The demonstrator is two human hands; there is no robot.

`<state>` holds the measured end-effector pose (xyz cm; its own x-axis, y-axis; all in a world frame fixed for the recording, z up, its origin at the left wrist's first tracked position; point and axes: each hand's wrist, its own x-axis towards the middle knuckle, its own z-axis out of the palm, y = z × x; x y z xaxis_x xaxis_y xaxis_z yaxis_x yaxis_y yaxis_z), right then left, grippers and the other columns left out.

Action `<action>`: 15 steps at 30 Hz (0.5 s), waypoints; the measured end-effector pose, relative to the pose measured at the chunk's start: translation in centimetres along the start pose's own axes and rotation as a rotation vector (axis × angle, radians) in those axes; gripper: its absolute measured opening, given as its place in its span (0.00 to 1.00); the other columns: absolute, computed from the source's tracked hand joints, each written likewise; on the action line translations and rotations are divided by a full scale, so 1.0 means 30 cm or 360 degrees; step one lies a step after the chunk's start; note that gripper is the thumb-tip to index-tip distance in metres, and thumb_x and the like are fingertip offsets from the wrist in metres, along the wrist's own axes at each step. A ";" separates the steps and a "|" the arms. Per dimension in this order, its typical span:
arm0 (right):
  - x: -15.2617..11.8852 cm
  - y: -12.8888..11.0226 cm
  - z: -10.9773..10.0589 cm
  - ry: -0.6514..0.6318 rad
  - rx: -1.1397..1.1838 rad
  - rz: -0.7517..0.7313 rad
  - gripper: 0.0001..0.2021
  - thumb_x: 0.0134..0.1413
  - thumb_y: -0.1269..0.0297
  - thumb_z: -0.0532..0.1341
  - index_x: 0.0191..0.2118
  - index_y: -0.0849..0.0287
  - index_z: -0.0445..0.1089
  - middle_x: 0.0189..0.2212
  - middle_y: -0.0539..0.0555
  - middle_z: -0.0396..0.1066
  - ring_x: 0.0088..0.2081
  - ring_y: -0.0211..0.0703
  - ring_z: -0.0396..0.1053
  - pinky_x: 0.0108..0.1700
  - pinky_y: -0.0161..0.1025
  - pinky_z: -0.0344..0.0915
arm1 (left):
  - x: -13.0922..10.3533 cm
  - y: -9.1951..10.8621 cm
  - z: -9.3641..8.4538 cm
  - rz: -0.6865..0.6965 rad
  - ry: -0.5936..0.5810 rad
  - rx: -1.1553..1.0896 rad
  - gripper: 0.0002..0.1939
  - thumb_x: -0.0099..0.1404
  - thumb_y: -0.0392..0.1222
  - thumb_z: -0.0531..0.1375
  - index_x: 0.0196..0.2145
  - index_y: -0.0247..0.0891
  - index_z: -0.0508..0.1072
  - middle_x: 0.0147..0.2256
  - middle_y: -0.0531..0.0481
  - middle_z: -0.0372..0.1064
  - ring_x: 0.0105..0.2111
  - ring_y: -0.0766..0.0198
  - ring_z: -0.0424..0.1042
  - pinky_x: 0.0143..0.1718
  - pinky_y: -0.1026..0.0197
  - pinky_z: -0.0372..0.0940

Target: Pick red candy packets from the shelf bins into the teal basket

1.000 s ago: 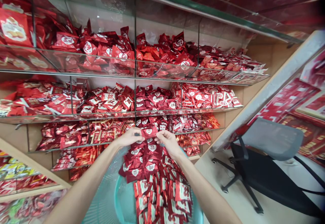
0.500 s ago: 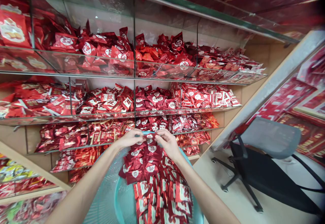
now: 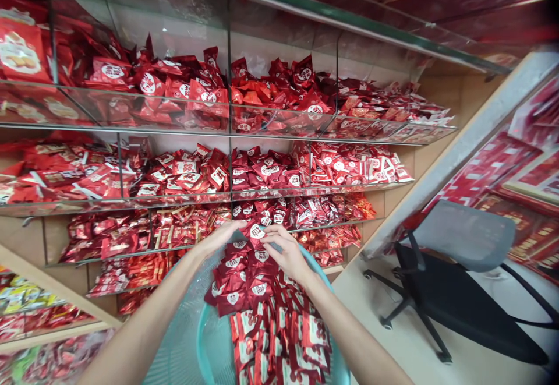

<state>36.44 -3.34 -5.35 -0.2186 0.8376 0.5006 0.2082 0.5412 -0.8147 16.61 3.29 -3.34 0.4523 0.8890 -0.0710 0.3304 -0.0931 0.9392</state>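
Over the far rim of a turquoise plastic basket point(image 3: 201, 344), a dark red snack packet point(image 3: 254, 232) with a white heart-shaped label is held between my two hands. My left hand point(image 3: 227, 235) is closed at its left edge, the fingertips partly hidden. At its right edge, the fingers of my right hand point(image 3: 286, 251) pinch the wrapper. Just below my hands, similar heart-label packets point(image 3: 242, 280) lie in overlapping rows in the basket. Nearer to me are many red-and-white packets point(image 3: 279, 338), packed close together.
Glass-fronted shelves point(image 3: 279, 134) full of red packets rise right behind the basket. A wooden slanted divider point(image 3: 56, 292) stands at the lower left. To the right, a black and grey office chair point(image 3: 467, 257) sits on the pale floor, near stacked red goods point(image 3: 519, 210).
The heart-label packet between my hands has come up, its label now facing me more fully. My right fingers have shifted along its right side. The packets in the basket have not moved.
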 end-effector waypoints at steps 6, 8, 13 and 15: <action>-0.001 0.021 0.019 0.0275 0.0352 0.0418 0.16 0.48 0.60 0.61 0.45 0.53 0.64 0.39 0.52 0.68 0.36 0.40 0.69 0.41 0.40 0.66 | 0.019 -0.030 -0.007 0.0217 -0.0094 0.0224 0.17 0.58 0.54 0.54 0.27 0.36 0.69 0.27 0.54 0.65 0.30 0.65 0.62 0.34 0.64 0.57; -0.001 0.031 0.025 0.0304 0.0492 0.0568 0.24 0.46 0.58 0.63 0.50 0.53 0.58 0.32 0.49 0.69 0.29 0.39 0.70 0.34 0.39 0.67 | 0.026 -0.039 -0.008 0.0263 -0.0104 0.0253 0.18 0.59 0.54 0.53 0.28 0.36 0.70 0.28 0.53 0.66 0.31 0.65 0.63 0.35 0.64 0.57; -0.003 0.029 0.028 0.0104 0.0795 0.0728 0.33 0.42 0.59 0.66 0.54 0.54 0.50 0.21 0.43 0.67 0.23 0.40 0.70 0.28 0.38 0.67 | 0.043 -0.052 -0.007 0.0359 -0.0108 0.0311 0.18 0.59 0.54 0.54 0.27 0.36 0.71 0.28 0.53 0.66 0.31 0.65 0.63 0.35 0.64 0.57; -0.002 0.026 0.021 0.0106 0.0808 0.0737 0.34 0.42 0.61 0.66 0.54 0.54 0.50 0.19 0.42 0.66 0.21 0.38 0.68 0.27 0.36 0.65 | 0.045 -0.054 -0.006 0.0375 -0.0119 0.0321 0.18 0.59 0.54 0.54 0.26 0.36 0.71 0.28 0.53 0.66 0.31 0.65 0.62 0.35 0.64 0.57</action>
<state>36.01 -3.02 -6.20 -0.1525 0.9857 0.0714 -0.2100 0.0383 -0.9769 16.55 4.71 -4.89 0.5929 0.7978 0.1092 0.3636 -0.3862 0.8477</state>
